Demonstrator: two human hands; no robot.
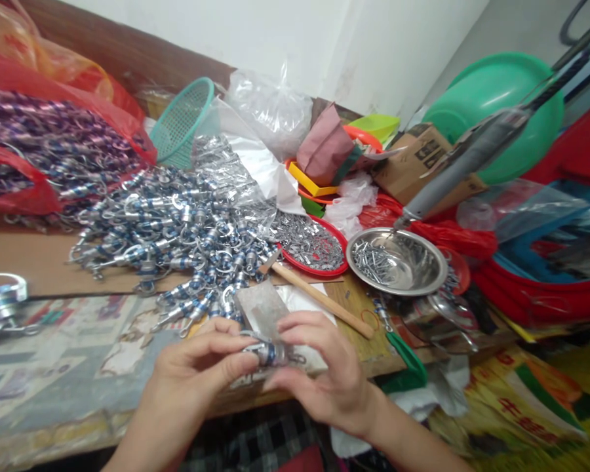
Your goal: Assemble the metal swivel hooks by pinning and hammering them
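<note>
My left hand (196, 370) and my right hand (319, 367) meet at the near edge of the table, both pinching one small metal clasp with a blue band (270, 354). Just behind them lies a flat grey metal block (260, 305) on white paper. A large heap of the same blue-banded clasps (177, 223) spreads over the table beyond my hands. A wooden-handled hammer (319, 298) lies to the right of the block.
A red tray of small metal parts (309, 244) and a steel bowl of screws (398, 261) sit at the right. An electric screwdriver (476, 151) hangs above the bowl. Red bags of purple clasps (54, 151), a teal basket (181, 121), boxes and green basins (496, 105) crowd the back.
</note>
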